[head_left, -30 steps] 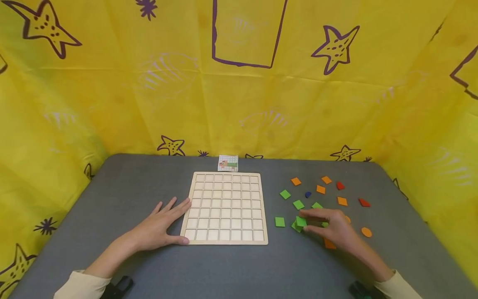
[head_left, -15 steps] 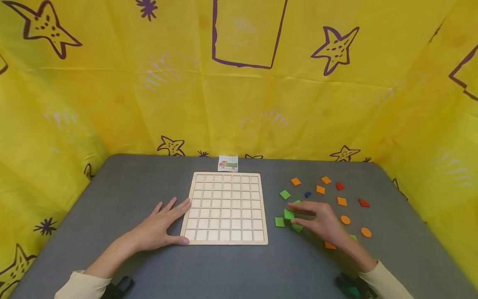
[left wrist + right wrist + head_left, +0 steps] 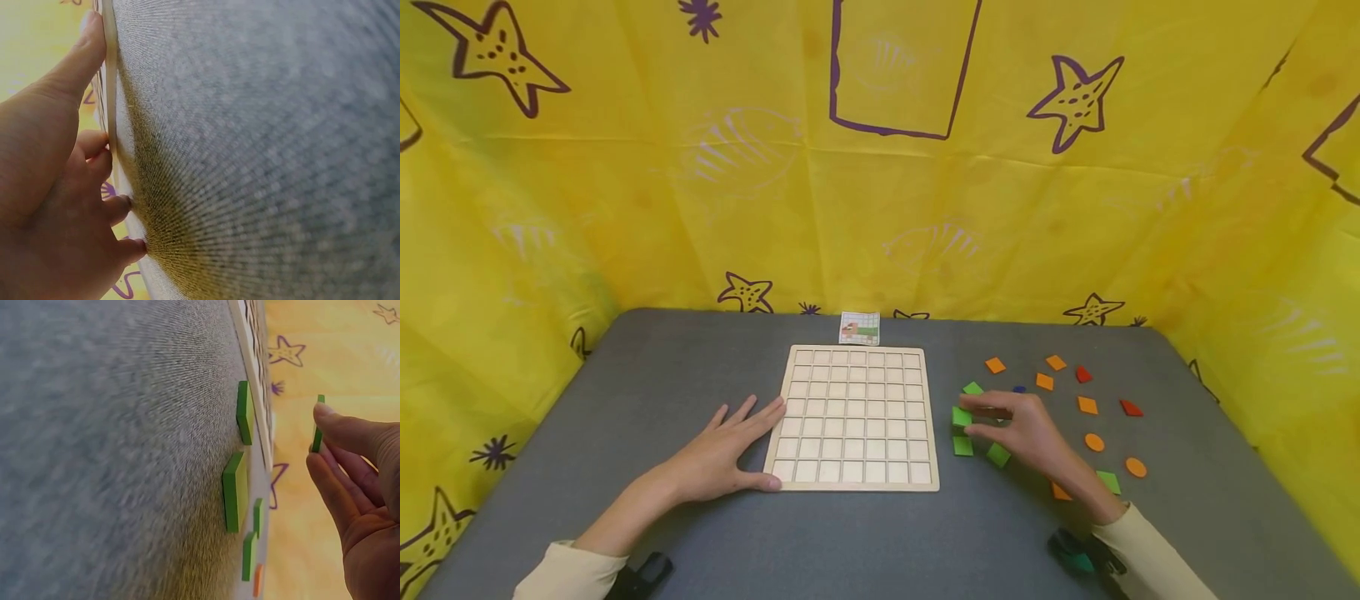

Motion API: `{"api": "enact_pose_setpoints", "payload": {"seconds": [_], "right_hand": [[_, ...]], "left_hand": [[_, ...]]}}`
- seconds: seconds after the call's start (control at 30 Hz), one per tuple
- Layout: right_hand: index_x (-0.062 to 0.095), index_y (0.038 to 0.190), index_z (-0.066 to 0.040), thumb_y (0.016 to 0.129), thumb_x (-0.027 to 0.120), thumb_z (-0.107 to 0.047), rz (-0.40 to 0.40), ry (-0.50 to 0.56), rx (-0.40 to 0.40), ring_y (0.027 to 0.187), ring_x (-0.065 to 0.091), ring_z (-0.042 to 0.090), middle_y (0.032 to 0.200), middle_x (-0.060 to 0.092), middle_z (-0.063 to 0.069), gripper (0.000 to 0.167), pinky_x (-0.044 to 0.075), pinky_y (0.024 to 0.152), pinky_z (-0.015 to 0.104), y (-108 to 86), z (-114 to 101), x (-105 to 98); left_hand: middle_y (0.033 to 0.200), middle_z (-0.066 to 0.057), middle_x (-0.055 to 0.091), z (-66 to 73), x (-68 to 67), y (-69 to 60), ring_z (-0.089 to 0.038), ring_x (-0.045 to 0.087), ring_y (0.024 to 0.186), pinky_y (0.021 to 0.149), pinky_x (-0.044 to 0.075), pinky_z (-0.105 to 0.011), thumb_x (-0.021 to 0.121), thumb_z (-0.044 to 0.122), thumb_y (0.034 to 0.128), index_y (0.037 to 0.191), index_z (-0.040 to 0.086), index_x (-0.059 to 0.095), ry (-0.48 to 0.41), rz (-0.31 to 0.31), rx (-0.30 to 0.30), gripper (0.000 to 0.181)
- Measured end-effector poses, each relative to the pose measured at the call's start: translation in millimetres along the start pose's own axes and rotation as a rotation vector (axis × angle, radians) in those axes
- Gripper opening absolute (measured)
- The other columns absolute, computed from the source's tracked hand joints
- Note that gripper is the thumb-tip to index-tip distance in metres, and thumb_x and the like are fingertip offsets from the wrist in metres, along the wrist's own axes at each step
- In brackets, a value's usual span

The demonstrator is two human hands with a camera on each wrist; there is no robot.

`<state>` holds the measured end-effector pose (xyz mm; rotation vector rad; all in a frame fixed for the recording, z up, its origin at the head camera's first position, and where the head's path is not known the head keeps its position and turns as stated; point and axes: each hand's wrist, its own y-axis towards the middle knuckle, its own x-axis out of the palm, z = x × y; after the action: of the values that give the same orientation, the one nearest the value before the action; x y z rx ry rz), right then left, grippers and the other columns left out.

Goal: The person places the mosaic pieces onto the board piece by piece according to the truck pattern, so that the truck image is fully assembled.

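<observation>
A light wooden grid board (image 3: 853, 487) lies on the grey table. My left hand (image 3: 715, 454) rests at its left edge, fingers spread and thumb by the near corner; in the left wrist view the thumb (image 3: 84, 56) touches the rim. To the right of the board, my right hand (image 3: 1026, 429) pinches a green square tile (image 3: 961, 417) between thumb and fingers. The right wrist view shows that tile (image 3: 318, 428) held on edge, off the table. Below it lie another green tile (image 3: 962, 447) and a further green tile (image 3: 998, 455).
Behind the board lies a small picture card (image 3: 859, 328) with a coloured grid pattern. Orange squares (image 3: 1087, 405), orange discs (image 3: 1094, 442), red pieces (image 3: 1132, 408) and a partly hidden blue piece (image 3: 1019, 389) are scattered at the right. A yellow curtain (image 3: 880, 208) surrounds the table.
My right hand has moved left towards the board, carrying the green tile away from the other pieces. More of the orange discs and a green tile now show. The left hand has stayed put.
</observation>
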<state>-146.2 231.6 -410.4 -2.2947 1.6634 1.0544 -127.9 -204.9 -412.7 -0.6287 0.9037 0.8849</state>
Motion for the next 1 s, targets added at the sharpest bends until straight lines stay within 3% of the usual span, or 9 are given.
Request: {"api": "enact_pose_setpoints", "payload": {"seconds": [0.17, 0.57, 1.0], "right_hand": [[0.070, 0.118, 0.000, 0.078, 0.081, -0.007, -0.030, 0.013, 0.044, 0.099, 0.071, 0.023, 0.113, 0.071, 0.010, 0.042, 0.057, 0.081, 0.036, 9.6, 2, 7], [0.069, 0.119, 0.000, 0.079, 0.080, -0.007, -0.067, 0.031, 0.023, 0.100, 0.070, 0.024, 0.115, 0.071, 0.011, 0.042, 0.057, 0.083, 0.030, 30.5, 1, 22], [0.068, 0.122, 0.000, 0.081, 0.079, -0.007, -0.138, 0.026, 0.024, 0.103, 0.069, 0.027, 0.113, 0.071, 0.012, 0.043, 0.056, 0.085, 0.035, 46.0, 2, 35]], "left_hand": [[0.161, -0.007, 0.026, -0.2, -0.1, -0.3, -0.046, 0.013, 0.146, 0.110, 0.002, -0.070, 0.071, 0.067, 0.0711, 0.156, 0.013, 0.028, 0.000, 0.004, 0.003, 0.109], [0.160, -0.007, 0.026, -0.5, -0.4, 0.5, -0.046, 0.012, 0.146, 0.110, 0.001, -0.069, 0.072, 0.067, 0.0712, 0.155, 0.013, 0.029, -0.012, 0.002, 0.006, 0.109], [0.160, -0.009, 0.027, 1.3, -1.3, -0.1, -0.047, 0.012, 0.146, 0.109, 0.001, -0.070, 0.074, 0.064, 0.0712, 0.155, 0.011, 0.030, -0.027, 0.000, 0.007, 0.108]]}}
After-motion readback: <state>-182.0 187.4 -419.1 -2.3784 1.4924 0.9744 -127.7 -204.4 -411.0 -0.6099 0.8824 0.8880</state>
